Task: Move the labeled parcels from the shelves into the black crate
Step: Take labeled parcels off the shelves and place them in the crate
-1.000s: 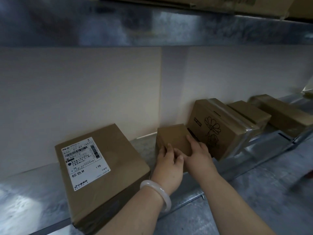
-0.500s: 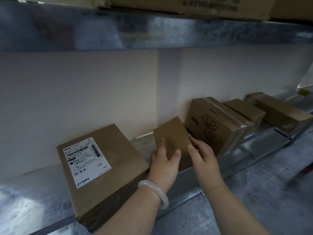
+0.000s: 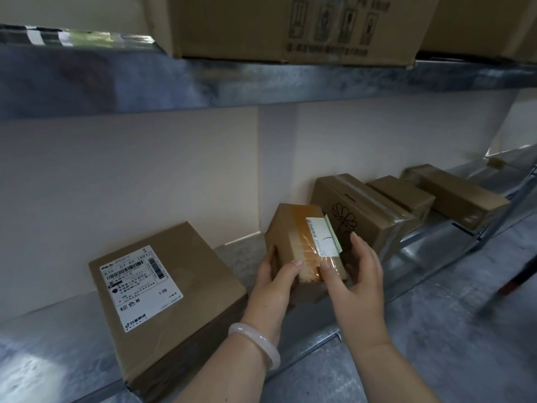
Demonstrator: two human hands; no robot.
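Small parcel (image 3: 293, 231) tilted above shelf (image 3: 238, 257) front edge, just beside flower box (image 3: 357, 205), label up. L hand (image 3: 276, 282) fingers curl round its left side; R hand (image 3: 357, 274) grips right end. Lift w/ 2 hands, clear of flower box.

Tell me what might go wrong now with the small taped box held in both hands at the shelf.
1. The left hand and right hand grip only the lower end of the tilted small parcel, and the thumbs lie partly on glossy tape. It may slip and drop onto the shelf.
2. The right fingers sit close beside the flower-printed box, so pulling the parcel out could nudge that box.
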